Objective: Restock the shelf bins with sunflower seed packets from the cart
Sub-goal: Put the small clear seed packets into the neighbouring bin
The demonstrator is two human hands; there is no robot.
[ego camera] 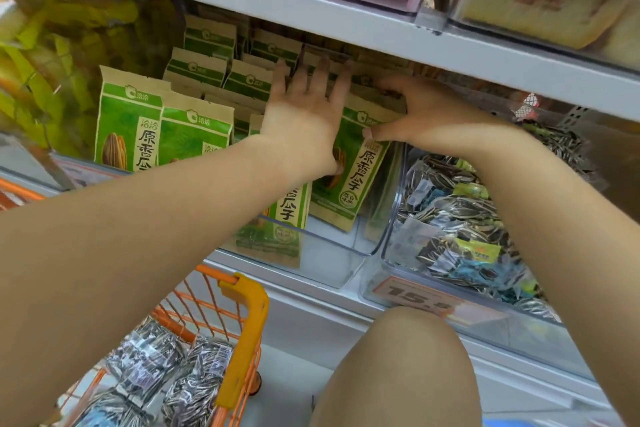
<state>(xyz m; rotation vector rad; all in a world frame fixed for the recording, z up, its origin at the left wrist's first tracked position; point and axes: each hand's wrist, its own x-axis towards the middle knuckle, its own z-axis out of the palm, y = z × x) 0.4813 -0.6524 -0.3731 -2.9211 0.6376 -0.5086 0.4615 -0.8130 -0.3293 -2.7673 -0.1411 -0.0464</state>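
The person had both arms stretched into the clear shelf bin (349, 263) under the grey shelf board (346, 21). The left hand (304, 114) lay flat, its four fingers straight and spread, pressing against the upright green sunflower seed packets (128, 128) standing in rows; it gripped nothing. The right hand (419, 111) was curled, thumb below and fingers over the top edge, pinching one green packet (349, 180) that stood tilted at the right end of the bin, just beside the left wrist.

I could count roughly nine green packets whose tops or faces showed: two full faces at the front left, about five tops behind them, the one being held, and another partly behind the left forearm with its lower end against the bin's front wall. More may have stood behind; the back of the bin was too dark to tell.

To the right, a second clear bin (391, 246) held a loose heap of small striped seed sachets (460, 218), too many to count, with an orange price label (426, 298) on its front.

Below, the orange cart (242, 322) with a yellow corner held at least four striped black-and-white seed bags (149, 357). One bare knee (408, 364) showed beside the cart.
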